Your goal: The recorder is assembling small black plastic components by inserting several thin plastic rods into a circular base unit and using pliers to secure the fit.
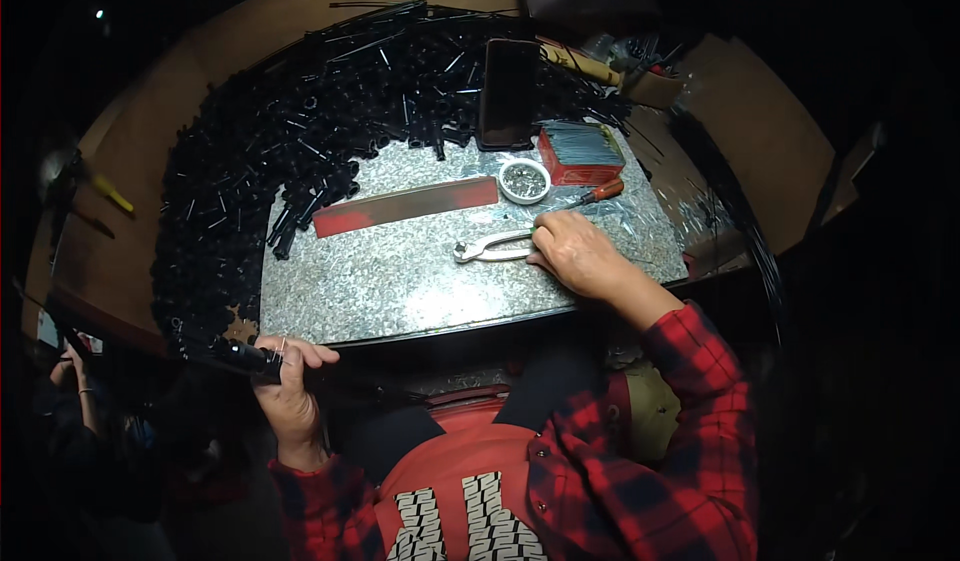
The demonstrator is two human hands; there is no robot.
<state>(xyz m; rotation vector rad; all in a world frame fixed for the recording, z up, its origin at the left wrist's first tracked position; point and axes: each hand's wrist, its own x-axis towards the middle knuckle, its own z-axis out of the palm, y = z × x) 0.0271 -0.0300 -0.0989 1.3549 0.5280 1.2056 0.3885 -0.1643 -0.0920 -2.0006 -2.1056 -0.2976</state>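
My left hand (288,386) is closed around a black tubular part (245,358), off the front left corner of the grey speckled slab (350,286). A thin wire-like piece shows by its fingers. On the slab, my right hand (578,253) wraps the handles of metal pincers (490,248), whose jaws point left. Behind that hand lies a screwdriver (603,192) with an orange-red handle. A white bowl (524,199) of small metal pieces stands close by, next to a long red-edged bar (405,207).
A large heap of black tubular parts (250,151) covers the table's back and left. A dark phone (508,96) stands upright behind the bowl, beside a red box (585,173) of thin metal rods. Another person's hands (68,369) show at the far left.
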